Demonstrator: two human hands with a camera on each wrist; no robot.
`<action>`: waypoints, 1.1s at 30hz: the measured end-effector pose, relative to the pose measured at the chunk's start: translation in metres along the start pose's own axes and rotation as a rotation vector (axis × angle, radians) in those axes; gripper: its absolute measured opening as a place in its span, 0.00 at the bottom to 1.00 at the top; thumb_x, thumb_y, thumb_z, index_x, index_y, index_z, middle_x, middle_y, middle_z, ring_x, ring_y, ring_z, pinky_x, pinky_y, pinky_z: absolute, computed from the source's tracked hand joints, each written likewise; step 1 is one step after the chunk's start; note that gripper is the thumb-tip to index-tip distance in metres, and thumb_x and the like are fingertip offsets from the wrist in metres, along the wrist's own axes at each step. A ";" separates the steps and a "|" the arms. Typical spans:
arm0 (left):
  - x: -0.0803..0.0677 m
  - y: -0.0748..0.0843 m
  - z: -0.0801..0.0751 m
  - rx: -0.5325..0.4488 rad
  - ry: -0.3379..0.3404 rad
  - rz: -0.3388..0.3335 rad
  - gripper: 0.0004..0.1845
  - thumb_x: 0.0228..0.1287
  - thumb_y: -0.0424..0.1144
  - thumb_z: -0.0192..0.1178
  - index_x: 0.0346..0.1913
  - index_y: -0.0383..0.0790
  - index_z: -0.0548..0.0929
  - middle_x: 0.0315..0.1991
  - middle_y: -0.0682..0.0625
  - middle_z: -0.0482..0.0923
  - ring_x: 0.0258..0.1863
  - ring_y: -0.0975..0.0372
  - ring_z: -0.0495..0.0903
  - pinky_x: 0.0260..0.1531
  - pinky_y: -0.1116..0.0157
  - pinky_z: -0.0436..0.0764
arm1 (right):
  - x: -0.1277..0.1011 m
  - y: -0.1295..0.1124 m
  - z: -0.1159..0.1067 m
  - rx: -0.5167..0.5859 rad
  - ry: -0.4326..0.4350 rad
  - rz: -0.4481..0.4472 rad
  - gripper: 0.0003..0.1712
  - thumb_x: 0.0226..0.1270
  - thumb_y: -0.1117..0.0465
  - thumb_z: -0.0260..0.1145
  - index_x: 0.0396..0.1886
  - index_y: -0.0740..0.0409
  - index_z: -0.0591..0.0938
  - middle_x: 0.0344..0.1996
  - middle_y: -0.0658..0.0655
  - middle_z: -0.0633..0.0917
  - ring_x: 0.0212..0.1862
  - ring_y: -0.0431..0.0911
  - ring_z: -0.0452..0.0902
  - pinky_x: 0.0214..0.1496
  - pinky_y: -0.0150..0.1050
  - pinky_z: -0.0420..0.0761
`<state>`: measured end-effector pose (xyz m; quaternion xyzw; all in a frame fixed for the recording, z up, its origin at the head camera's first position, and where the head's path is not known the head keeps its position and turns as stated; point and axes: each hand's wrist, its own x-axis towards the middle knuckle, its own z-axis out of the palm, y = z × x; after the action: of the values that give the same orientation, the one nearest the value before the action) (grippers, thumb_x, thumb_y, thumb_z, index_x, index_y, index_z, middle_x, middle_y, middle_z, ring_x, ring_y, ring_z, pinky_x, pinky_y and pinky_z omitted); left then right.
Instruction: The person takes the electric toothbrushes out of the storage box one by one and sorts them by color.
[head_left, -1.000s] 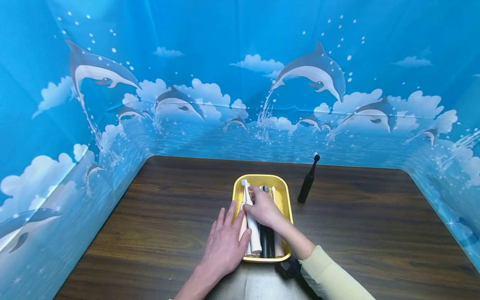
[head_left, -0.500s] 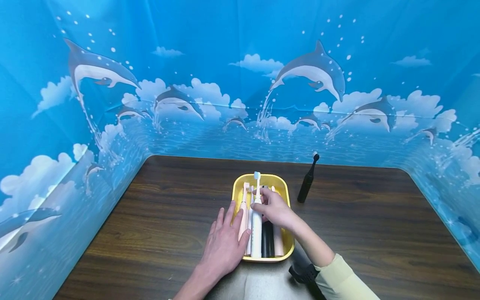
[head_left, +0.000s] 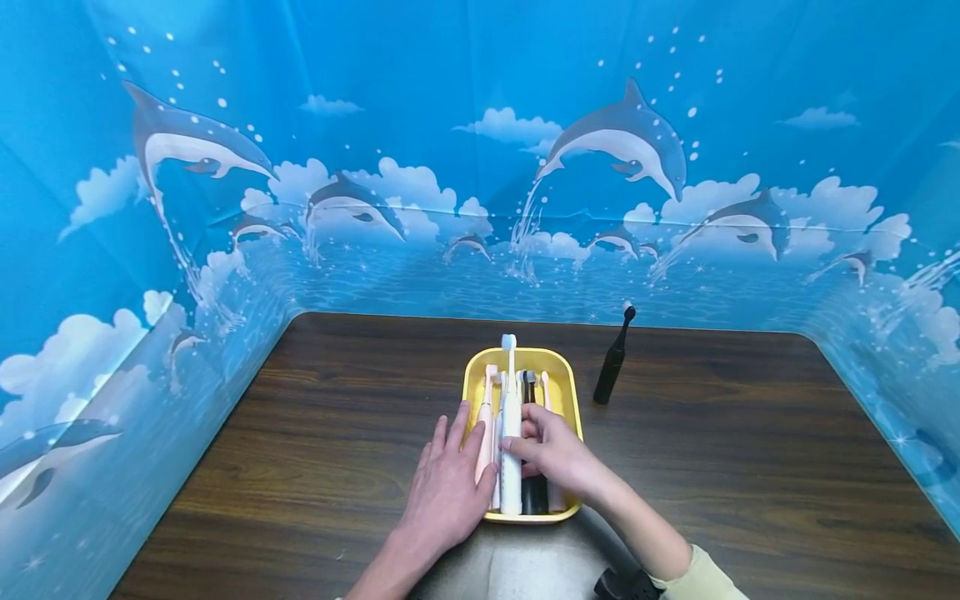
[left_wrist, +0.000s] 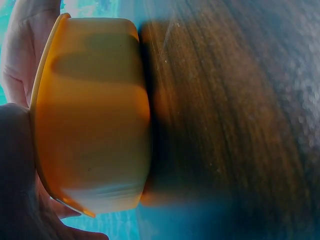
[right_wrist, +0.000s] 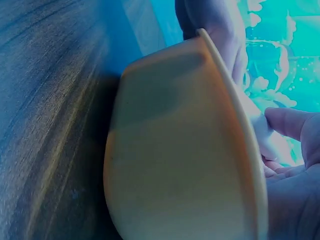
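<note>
White toothbrush [head_left: 511, 458] is held by the right hand [head_left: 558, 447], pinched between thumb and bent fingers, above the inside of the yellow tray [head_left: 536, 360]. Its bristle head is seen past the tray's far rim; whether the base is lifted off the tray floor cannot be told. Left hand [head_left: 448, 492] is laid over the tray's left rim, fingers straight and spread, nothing grasped; the pink toothbrush [head_left: 486, 425] at the tray's left side is touched by them. Inside the tray, a slim pale toothbrush [head_left: 498, 442] is seen between pink and white ones; black handles [head_left: 535, 496] and a light pink toothbrush [head_left: 556, 492] lie toward the tray's right side, partly covered by the right hand. Outside, a black toothbrush [head_left: 611, 371] is placed to the tray's right, apart from it. Tray is set on a dark wooden table [head_left: 337, 433]; dolphin-print backdrop [head_left: 420, 100] is hung behind.
</note>
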<state>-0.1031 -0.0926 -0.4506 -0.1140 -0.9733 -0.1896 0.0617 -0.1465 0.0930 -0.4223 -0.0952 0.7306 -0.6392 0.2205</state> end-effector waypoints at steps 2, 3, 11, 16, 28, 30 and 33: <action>0.000 0.000 0.000 0.000 0.003 0.000 0.30 0.70 0.48 0.58 0.71 0.38 0.75 0.80 0.42 0.57 0.74 0.35 0.59 0.64 0.37 0.68 | -0.004 -0.001 -0.001 0.003 0.016 -0.008 0.29 0.73 0.63 0.66 0.68 0.70 0.69 0.45 0.63 0.86 0.42 0.50 0.86 0.41 0.47 0.87; 0.000 0.000 0.000 0.001 0.006 0.001 0.30 0.70 0.48 0.58 0.71 0.38 0.75 0.80 0.42 0.57 0.74 0.35 0.59 0.64 0.37 0.68 | -0.005 -0.002 -0.002 0.004 0.024 -0.015 0.29 0.73 0.63 0.67 0.68 0.70 0.69 0.46 0.64 0.86 0.42 0.50 0.86 0.41 0.47 0.87; 0.000 -0.001 0.001 0.005 0.012 0.002 0.29 0.69 0.47 0.60 0.69 0.38 0.77 0.79 0.42 0.57 0.73 0.35 0.60 0.63 0.37 0.69 | -0.021 -0.010 -0.014 0.002 0.081 -0.101 0.30 0.72 0.64 0.68 0.68 0.70 0.70 0.47 0.64 0.85 0.45 0.52 0.86 0.42 0.46 0.87; 0.000 0.000 0.002 0.004 0.011 -0.003 0.29 0.69 0.48 0.59 0.69 0.38 0.77 0.80 0.42 0.56 0.73 0.35 0.60 0.63 0.36 0.68 | -0.032 -0.014 -0.031 -0.012 0.163 -0.214 0.28 0.72 0.66 0.67 0.67 0.71 0.70 0.48 0.69 0.84 0.47 0.54 0.86 0.43 0.44 0.87; 0.000 0.001 0.001 -0.020 0.001 -0.009 0.31 0.69 0.47 0.60 0.72 0.39 0.74 0.80 0.41 0.56 0.74 0.35 0.59 0.64 0.36 0.67 | -0.052 -0.014 -0.087 -0.089 0.393 -0.317 0.26 0.74 0.67 0.65 0.67 0.71 0.69 0.51 0.74 0.83 0.45 0.42 0.88 0.43 0.40 0.87; 0.000 0.000 0.001 -0.021 0.002 -0.010 0.31 0.69 0.48 0.60 0.72 0.39 0.73 0.80 0.41 0.56 0.74 0.35 0.58 0.64 0.36 0.67 | -0.055 -0.010 -0.096 -0.113 0.432 -0.316 0.26 0.74 0.67 0.65 0.66 0.72 0.69 0.51 0.73 0.83 0.45 0.39 0.87 0.42 0.39 0.86; 0.000 0.000 0.001 -0.024 0.005 -0.008 0.32 0.69 0.48 0.60 0.73 0.40 0.72 0.80 0.41 0.56 0.74 0.35 0.58 0.64 0.36 0.67 | -0.059 -0.002 -0.108 -0.157 0.481 -0.308 0.27 0.75 0.65 0.65 0.67 0.71 0.69 0.52 0.75 0.83 0.44 0.36 0.86 0.42 0.37 0.86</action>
<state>-0.1031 -0.0922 -0.4516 -0.1105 -0.9712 -0.2020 0.0621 -0.1429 0.2142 -0.3994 -0.0674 0.7862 -0.6107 -0.0665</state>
